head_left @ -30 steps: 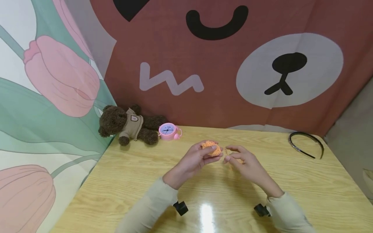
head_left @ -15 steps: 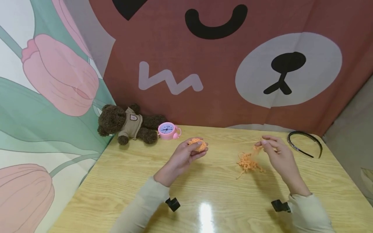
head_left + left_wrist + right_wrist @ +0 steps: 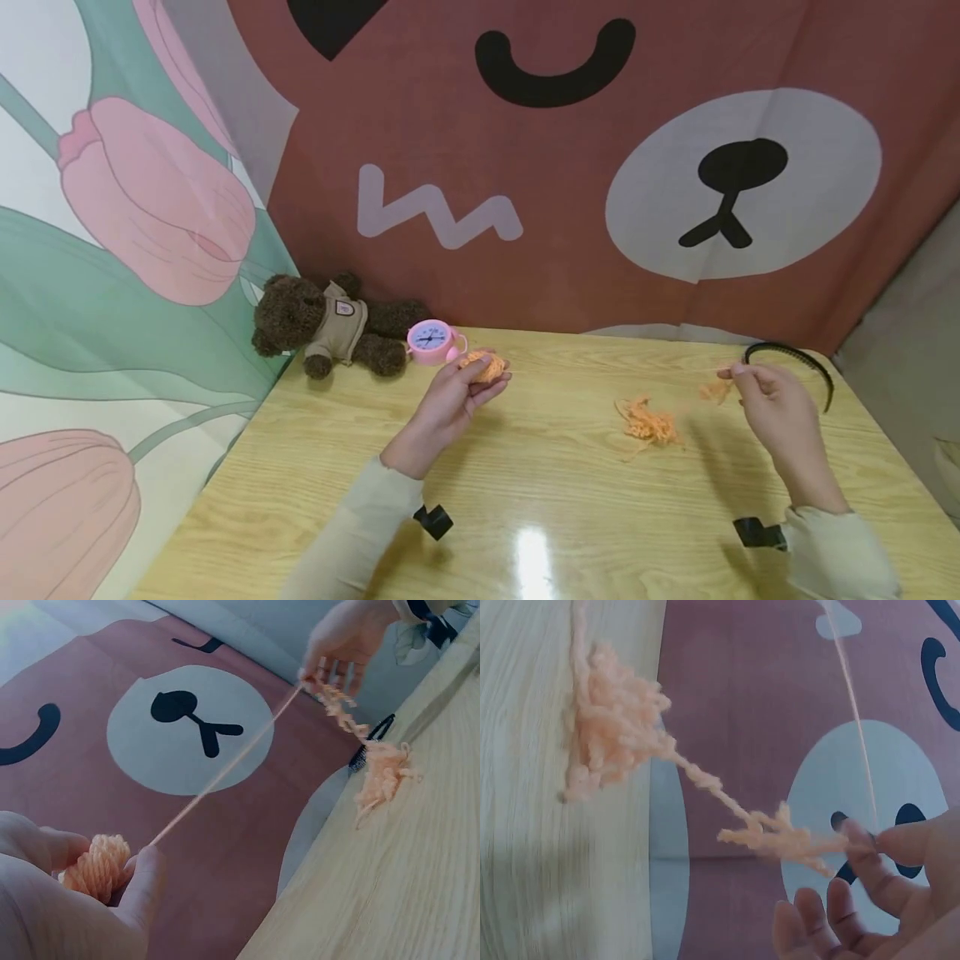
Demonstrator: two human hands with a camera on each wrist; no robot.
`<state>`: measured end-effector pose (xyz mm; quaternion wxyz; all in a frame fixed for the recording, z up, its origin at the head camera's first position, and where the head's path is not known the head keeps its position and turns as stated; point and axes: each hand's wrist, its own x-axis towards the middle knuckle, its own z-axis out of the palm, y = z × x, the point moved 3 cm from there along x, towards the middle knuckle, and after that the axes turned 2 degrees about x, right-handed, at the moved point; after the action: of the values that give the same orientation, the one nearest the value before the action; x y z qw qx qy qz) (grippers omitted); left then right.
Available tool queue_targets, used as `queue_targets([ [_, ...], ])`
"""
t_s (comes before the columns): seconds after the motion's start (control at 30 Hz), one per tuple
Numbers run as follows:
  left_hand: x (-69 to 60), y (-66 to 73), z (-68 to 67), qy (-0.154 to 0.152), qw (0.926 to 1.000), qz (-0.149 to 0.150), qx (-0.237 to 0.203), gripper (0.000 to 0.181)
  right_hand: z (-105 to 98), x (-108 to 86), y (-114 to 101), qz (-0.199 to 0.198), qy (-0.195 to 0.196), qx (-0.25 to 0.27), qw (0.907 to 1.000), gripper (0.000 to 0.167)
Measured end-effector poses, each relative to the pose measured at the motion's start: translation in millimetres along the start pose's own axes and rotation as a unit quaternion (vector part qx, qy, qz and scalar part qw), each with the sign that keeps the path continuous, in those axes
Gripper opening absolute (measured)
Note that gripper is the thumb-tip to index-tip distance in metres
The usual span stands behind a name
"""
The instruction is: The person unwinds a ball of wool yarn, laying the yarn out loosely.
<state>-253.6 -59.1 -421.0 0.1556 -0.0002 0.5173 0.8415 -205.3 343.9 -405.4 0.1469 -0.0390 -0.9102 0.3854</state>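
A small ball of orange yarn [image 3: 484, 367] sits in my left hand [image 3: 444, 408], held between thumb and fingers. From it a strand of yarn [image 3: 225, 771] runs taut across to my right hand [image 3: 780, 410], which pinches it between thumb and forefinger. In the right wrist view, a tangled length [image 3: 776, 838] hangs from those fingertips and leads down to a loose heap of yarn [image 3: 619, 724]. That same heap [image 3: 649, 422] lies on the table between the hands, nearer the right one.
A brown teddy bear [image 3: 341, 325] lies at the table's back left, beside a pink alarm clock [image 3: 431, 342]. Behind my right hand is a black headband [image 3: 795, 350]. The wooden table [image 3: 570, 492] meets a printed cloth backdrop [image 3: 555, 275] at its rear edge.
The hands have moved apart, the right one far to the right, the left one a little left. Yarn has stretched between them, and the heap on the table has come into sight.
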Motion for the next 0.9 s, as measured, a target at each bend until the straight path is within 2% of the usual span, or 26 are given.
queue_targets([
  [0.1, -2.0, 1.3, -0.5, 0.004, 1.0000, 0.004, -0.006, 0.036, -1.6, 1.2, 3.6, 0.021, -0.016, -0.010, 0.9996, 0.052],
  [0.23, -5.0, 2.7, 2.5, -0.008, 1.0000, -0.001, 0.002, 0.037, -0.8, 2.5, 6.6, 0.049, -0.033, 0.002, 0.9983, 0.051],
  [0.47, -7.1, 8.0, -1.7, 0.003, 0.9998, 0.009, -0.015, 0.040, -12.1, 6.5, 20.9, 0.084, 0.015, 0.003, 0.9964, 0.041],
  [0.57, -8.5, 10.8, -3.2, 0.005, 0.9998, 0.011, -0.014, 0.040, -17.3, 6.3, 27.6, 0.095, 0.018, 0.010, 0.9953, 0.042],
  [0.67, -10.3, 12.1, -0.1, -0.004, 1.0000, 0.004, -0.007, 0.040, -15.0, 4.9, 29.8, 0.087, -0.004, 0.020, 0.9960, 0.043],
  [0.73, -11.5, 11.7, 4.7, -0.018, 0.9998, -0.002, 0.007, 0.041, -9.2, 3.5, 25.4, 0.068, -0.029, 0.033, 0.9967, 0.044],
  [0.8, -12.4, 10.2, 11.2, -0.036, 0.9991, -0.010, 0.021, 0.041, 0.4, 1.7, 13.4, 0.034, -0.063, 0.040, 0.9966, 0.046],
  [0.9, -11.9, 5.6, 25.5, -0.067, 0.9969, -0.018, 0.039, 0.041, 20.0, -2.2, -14.6, -0.028, -0.121, 0.043, 0.9913, 0.047],
])
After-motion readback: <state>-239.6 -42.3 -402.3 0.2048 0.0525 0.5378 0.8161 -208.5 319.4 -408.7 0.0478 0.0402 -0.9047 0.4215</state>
